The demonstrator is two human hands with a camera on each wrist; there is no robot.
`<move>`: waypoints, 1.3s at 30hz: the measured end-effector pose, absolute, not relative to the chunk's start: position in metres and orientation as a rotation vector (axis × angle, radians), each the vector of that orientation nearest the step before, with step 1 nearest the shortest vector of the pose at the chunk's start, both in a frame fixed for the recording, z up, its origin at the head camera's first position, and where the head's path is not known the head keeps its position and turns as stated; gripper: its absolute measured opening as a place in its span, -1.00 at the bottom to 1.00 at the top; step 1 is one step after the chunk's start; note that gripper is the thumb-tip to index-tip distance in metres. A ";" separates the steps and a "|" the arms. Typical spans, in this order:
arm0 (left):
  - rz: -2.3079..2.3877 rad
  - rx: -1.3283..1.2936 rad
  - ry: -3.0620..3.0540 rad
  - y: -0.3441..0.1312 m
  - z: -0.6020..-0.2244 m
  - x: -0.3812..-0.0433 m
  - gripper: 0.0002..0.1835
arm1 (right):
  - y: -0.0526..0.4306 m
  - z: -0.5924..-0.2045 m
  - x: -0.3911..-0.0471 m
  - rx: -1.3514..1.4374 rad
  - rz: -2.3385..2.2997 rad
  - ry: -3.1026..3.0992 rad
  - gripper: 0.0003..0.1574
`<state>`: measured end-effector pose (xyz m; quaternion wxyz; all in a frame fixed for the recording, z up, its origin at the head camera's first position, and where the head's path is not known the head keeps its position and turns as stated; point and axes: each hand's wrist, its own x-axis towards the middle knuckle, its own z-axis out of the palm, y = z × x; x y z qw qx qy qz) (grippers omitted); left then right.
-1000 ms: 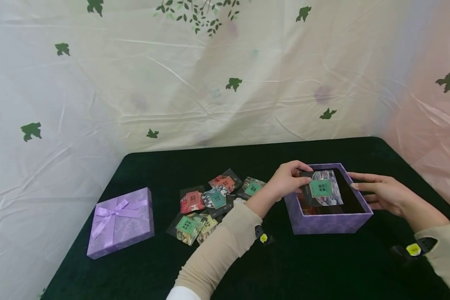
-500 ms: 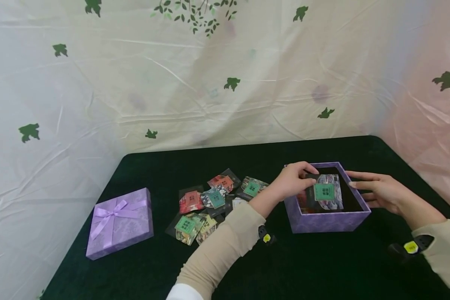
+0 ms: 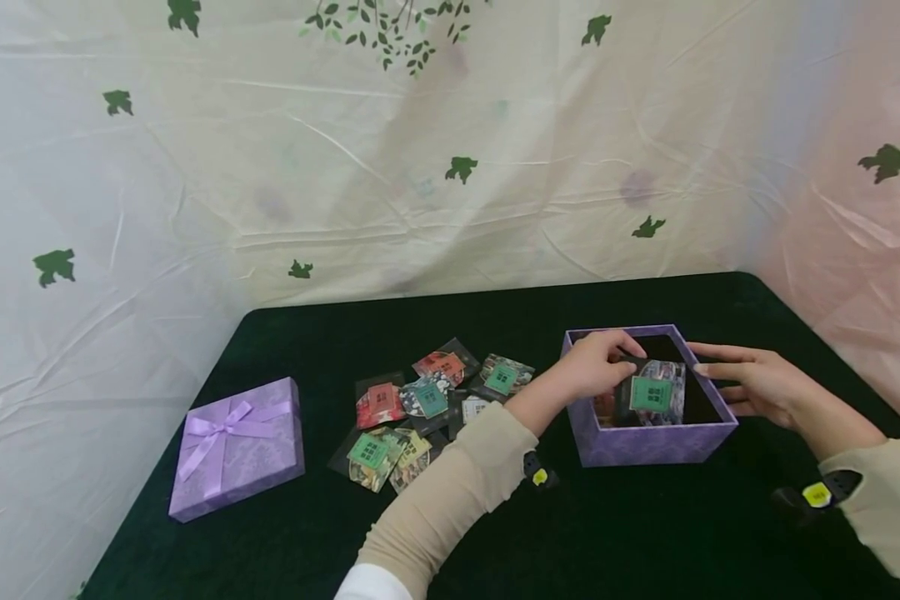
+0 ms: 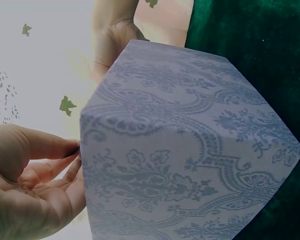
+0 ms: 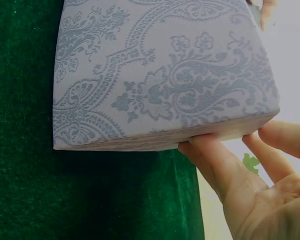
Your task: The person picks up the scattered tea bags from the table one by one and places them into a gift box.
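One green-labelled packet, pinched by the left hand, inside the purple box now, and the right hand, fingers outstretched, touches the box's side!

The packet in your left hand is dark with a green label; the box your right hand touches is purple with floral scrollwork. Left of your left hand, you have loose packets in red, teal, green and yellow, then a lilac lid, all on dark green cloth.
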<state>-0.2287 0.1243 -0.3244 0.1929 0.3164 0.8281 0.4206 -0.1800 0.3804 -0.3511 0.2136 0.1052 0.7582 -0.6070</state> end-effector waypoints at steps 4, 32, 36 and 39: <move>1.154 0.885 2.344 0.124 -0.327 -0.229 -0.81 | 0.377 -0.352 -0.181 0.286 -1.689 2.110 -0.70; 1.101 0.927 2.420 0.114 -0.314 -0.233 -0.81 | 0.373 -0.353 -0.181 0.282 -1.732 2.090 -0.70; 1.126 0.914 2.433 0.111 -0.312 -0.234 -0.82 | 0.373 -0.353 -0.181 0.280 -1.725 2.108 -0.71; 1.140 0.913 2.445 0.108 -0.312 -0.234 -0.82 | 0.375 -0.355 -0.180 0.281 -1.720 2.117 -0.72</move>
